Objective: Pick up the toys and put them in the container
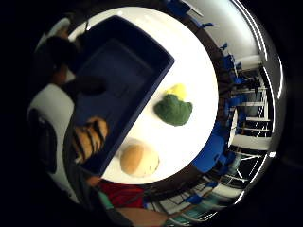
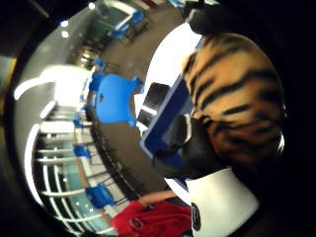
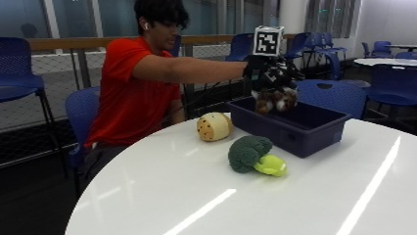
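— Where's the hand (image 3: pixel 272 81) just now?

— Upper right of centre in the outside view, at the end of an outstretched arm. The gloved fingers are curled round a tiger-striped plush toy (image 3: pixel 275 99), orange-brown with black bands, soft and rounded. It hangs above the dark blue container (image 3: pixel 306 128), over the end nearer the person, not yet inside.

— Anything in the container already?

— From the little finger side palm view the floor of it looks bare, blue all the way across; the striped toy shows by its rim there, close to the palm. So I'd judge this to be the first toy going in, and it hasn't been let go.

— What's left, then?

— Two more on the white table (image 3: pixel 196 196). A plush broccoli (image 3: pixel 249 153), dark green head with a yellow-green stalk, lies just beside the container's near long wall, centre of the frame. A round tan plush with small dark speckles (image 3: pixel 214 127), something like a potato, sits left of the container, near the person. Both untouched. I'd say about a third along once this one drops.
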Available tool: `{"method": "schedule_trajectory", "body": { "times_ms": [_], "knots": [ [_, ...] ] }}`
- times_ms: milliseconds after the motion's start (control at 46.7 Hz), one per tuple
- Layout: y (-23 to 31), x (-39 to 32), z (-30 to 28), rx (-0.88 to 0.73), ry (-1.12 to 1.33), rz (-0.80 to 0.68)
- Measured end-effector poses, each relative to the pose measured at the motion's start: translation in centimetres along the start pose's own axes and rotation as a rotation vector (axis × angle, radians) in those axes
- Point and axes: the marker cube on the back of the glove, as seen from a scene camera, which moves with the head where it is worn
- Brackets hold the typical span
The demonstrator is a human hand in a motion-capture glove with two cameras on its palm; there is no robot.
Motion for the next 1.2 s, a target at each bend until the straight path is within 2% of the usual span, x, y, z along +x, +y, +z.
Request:
{"method": "schedule_trajectory", "body": {
  "times_ms": [86,150,214,514,814,1199],
  "knots": [
    [0.4,0.2,0.0,-0.053,-0.020,0.050],
    [1.4,0.7,-0.3,-0.080,-0.069,0.027],
    [2.7,1.4,-0.5,-0.064,-0.093,-0.006],
    [10.3,7.1,2.2,-0.045,-0.030,0.048],
    [17.2,10.9,6.5,-0.025,-0.073,0.168],
    [19.9,10.3,12.4,-0.148,-0.038,0.226]
  ]
}}
